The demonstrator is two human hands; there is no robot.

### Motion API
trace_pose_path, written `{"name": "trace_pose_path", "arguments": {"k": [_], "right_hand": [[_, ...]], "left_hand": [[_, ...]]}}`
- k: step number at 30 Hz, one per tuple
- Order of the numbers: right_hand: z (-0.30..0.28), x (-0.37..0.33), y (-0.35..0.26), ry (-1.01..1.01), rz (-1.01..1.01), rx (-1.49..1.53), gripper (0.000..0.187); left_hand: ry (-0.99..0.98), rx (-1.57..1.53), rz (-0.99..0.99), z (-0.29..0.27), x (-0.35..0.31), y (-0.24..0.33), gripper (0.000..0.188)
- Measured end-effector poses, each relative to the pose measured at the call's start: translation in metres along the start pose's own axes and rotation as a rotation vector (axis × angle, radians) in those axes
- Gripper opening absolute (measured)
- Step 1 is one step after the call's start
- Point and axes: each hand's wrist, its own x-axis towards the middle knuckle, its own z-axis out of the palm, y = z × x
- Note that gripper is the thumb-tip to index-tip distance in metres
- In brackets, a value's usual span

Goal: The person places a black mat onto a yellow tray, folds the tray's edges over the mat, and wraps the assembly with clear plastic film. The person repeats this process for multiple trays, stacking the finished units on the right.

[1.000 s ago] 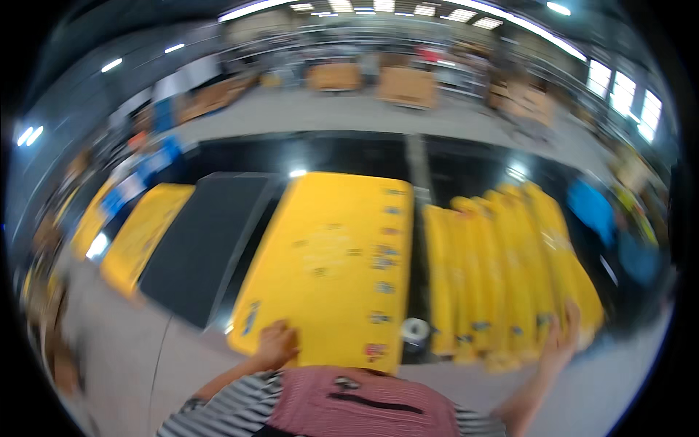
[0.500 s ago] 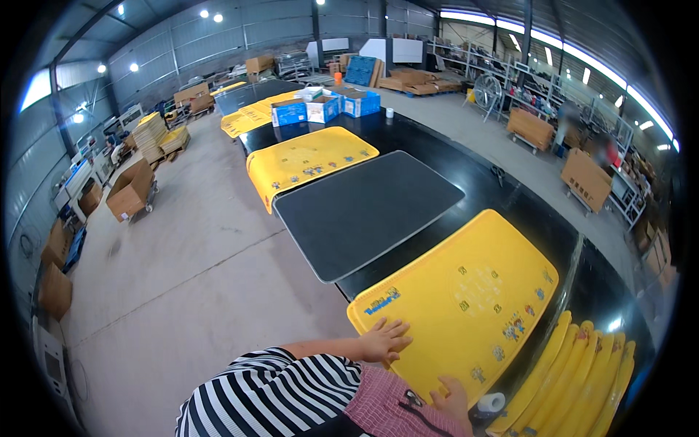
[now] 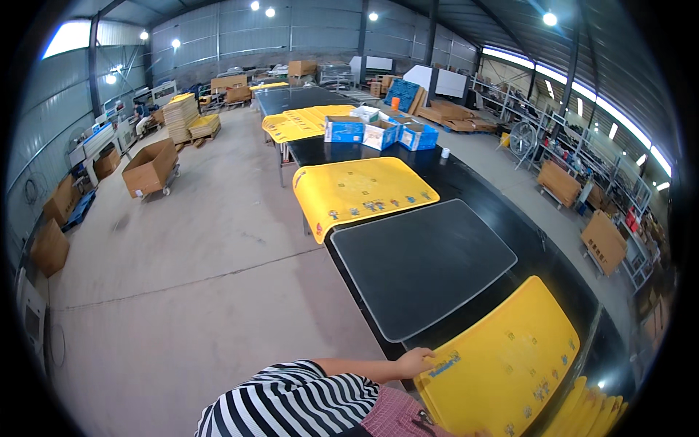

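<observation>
A yellow printed mat [image 3: 502, 357] with rounded corners and small cartoon figures lies on the near end of the black table. My left hand [image 3: 415, 363] is at its left edge beside the blue lettering, fingers curled and closed on the mat's edge. Of my right hand only a sliver shows at the bottom rim, by the mat's near edge; its fingers are hidden. Just beyond the mat is a dark grey panel [image 3: 426, 266] with a pale border. Several folded or curved yellow mats [image 3: 582, 414] are bunched at the lower right.
Farther along the black table [image 3: 473, 186] lies another yellow mat [image 3: 368, 188], drooping over the left edge. Behind it are blue-and-white boxes [image 3: 380, 135], a white cup [image 3: 445, 153] and more yellow sheets [image 3: 306, 122]. A cardboard box on a wheeled cart [image 3: 149, 169] stands on the floor at left.
My left hand has gone from lying spread on the mat to closing at its left edge. My right hand has mostly dropped out of view. The whole view has shifted, with the table lower.
</observation>
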Motion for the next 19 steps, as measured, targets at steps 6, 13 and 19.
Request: {"name": "trace_pose_path", "arguments": {"k": [6, 13, 19], "right_hand": [[0.013, 0.033, -0.028, 0.007, -0.028, -0.037, 0.058], [0.026, 0.051, -0.039, 0.029, -0.073, -0.049, 0.059], [0.038, 0.049, -0.03, 0.098, -0.152, -0.052, 0.06]], "left_hand": [[-0.254, -0.154, 0.062, -0.032, -0.007, -0.023, 0.048], [-0.226, -0.132, 0.141, -0.048, -0.048, -0.125, 0.049], [-0.14, 0.096, -0.291, -0.081, -0.161, -0.258, 0.063]]}}
